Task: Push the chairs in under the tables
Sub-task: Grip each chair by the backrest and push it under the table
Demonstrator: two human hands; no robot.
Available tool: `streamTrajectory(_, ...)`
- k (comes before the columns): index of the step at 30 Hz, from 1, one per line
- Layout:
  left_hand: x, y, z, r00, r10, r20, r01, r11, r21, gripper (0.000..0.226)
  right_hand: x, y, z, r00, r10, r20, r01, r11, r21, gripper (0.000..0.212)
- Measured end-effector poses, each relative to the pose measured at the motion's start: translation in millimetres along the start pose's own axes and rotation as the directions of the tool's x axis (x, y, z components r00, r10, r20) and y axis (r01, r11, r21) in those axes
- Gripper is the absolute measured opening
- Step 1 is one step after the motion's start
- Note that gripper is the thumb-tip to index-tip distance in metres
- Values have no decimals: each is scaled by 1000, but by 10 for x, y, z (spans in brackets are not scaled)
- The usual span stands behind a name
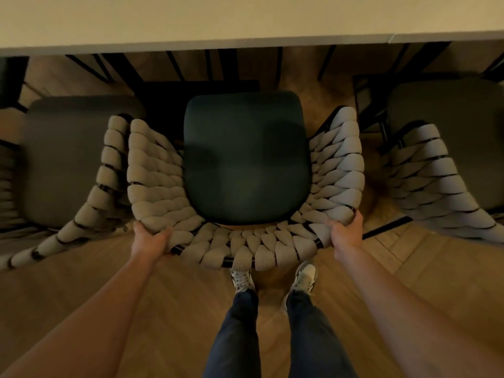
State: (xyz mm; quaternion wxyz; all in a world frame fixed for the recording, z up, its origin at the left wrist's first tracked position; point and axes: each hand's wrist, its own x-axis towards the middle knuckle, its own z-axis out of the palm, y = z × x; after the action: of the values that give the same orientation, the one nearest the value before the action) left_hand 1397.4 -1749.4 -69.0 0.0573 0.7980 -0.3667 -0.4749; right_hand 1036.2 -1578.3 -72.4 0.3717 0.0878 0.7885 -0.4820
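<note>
A chair (246,159) with a dark green seat cushion and a curved backrest of thick woven grey rope stands right in front of me, its seat front just short of the pale table (245,20) edge. My left hand (148,238) grips the backrest's rear left rim. My right hand (345,233) grips the rear right rim. Both arms are stretched forward.
A matching chair (73,159) stands close on the left, its rope back touching the middle one. Another chair (447,148) stands on the right with a gap between. Dark table legs (174,66) show under the tabletop. My feet (272,279) stand on the wood floor behind the chair.
</note>
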Motion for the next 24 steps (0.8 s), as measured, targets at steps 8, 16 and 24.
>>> streamTrajectory(8,-85,43,102,998,-4,61,9,996,-87,74,77,32,-127,1000,-5,-25,5,1000,-6,75)
streamTrajectory(16,-108,16,214,997,1,82,8,994,-111,75,167,45,-240,1000,-10,-25,10,1000,-14,77)
streamTrajectory(24,-145,32,278,996,4,86,6,993,-114,65,240,76,-310,999,-17,-28,17,1000,-25,77)
